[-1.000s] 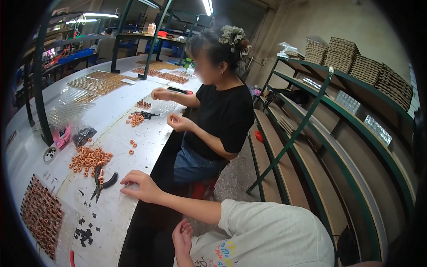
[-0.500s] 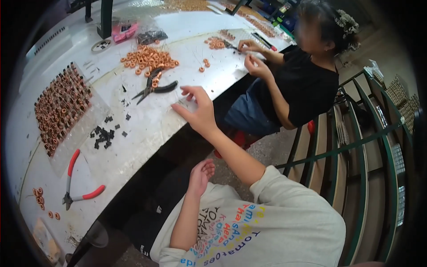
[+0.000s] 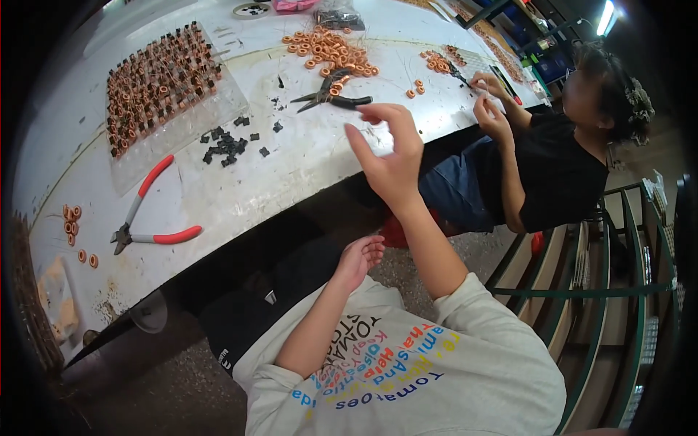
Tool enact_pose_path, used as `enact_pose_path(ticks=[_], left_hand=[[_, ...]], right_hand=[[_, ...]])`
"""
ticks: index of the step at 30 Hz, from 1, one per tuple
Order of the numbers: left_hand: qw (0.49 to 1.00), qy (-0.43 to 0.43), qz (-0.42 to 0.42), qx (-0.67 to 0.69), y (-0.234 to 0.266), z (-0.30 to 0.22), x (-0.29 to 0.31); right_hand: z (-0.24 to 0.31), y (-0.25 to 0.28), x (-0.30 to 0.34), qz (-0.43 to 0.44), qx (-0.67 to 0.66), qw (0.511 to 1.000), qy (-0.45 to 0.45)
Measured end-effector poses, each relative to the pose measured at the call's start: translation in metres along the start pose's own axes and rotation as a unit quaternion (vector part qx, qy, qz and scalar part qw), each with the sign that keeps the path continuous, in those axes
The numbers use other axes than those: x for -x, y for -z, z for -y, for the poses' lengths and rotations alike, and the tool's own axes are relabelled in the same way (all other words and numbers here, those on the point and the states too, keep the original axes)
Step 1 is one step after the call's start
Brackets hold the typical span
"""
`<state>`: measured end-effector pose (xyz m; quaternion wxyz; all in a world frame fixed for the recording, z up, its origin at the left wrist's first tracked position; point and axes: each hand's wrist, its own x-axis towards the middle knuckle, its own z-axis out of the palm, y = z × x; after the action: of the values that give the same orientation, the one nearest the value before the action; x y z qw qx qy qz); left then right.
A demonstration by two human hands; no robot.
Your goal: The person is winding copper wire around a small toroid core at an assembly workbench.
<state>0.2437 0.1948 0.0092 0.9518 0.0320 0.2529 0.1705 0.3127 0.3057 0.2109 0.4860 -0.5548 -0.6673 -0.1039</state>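
Note:
My right hand point(image 3: 393, 156) is raised over the table's front edge, thumb and forefinger spread wide, with nothing visible between them. Just beyond its fingertips lie black-handled long-nose pliers point(image 3: 327, 96), with copper rings against their handles. Low in front of my body, off the table, my left hand point(image 3: 359, 263) is turned partly palm up. Its fingers curl loosely and no object shows in it. Farther left are red-handled cutting pliers point(image 3: 125, 237), their handles spread. Small black plastic parts point(image 3: 227, 147) form a loose cluster between the two tools.
Behind the pliers sits a heap of copper ring coils point(image 3: 331, 54). A clear tray point(image 3: 236, 102) carries rows of coils with black parts. Several loose coils point(image 3: 71, 224) lie at left. A co-worker point(image 3: 556, 178) handles small parts at right, before green-framed racks point(image 3: 603, 292).
The view has swung left and down, so the table's contents appear farther right and higher. My right forefinger looks more bent; both hands stay nearly in place relative to the table.

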Motion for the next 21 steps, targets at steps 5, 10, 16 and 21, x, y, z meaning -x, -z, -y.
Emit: enact_pose_path(ticks=[5,10,16,21], left_hand=[[1.000,-0.011,0.000,0.001,0.018,0.000,0.003],[0.999,-0.030,0.023,0.004,0.049,-0.005,0.045],[0.998,-0.052,0.035,-0.022,0.091,0.012,0.096],[0.996,-0.078,0.022,-0.023,0.103,0.011,0.113]], right_hand=[[0.024,-0.024,0.002,0.083,-0.061,0.994,0.027],[0.100,-0.068,0.015,0.156,-0.114,0.981,0.035],[0.218,-0.103,0.028,0.198,-0.178,0.962,0.066],[0.283,-0.146,0.028,0.266,-0.226,0.926,0.145]])
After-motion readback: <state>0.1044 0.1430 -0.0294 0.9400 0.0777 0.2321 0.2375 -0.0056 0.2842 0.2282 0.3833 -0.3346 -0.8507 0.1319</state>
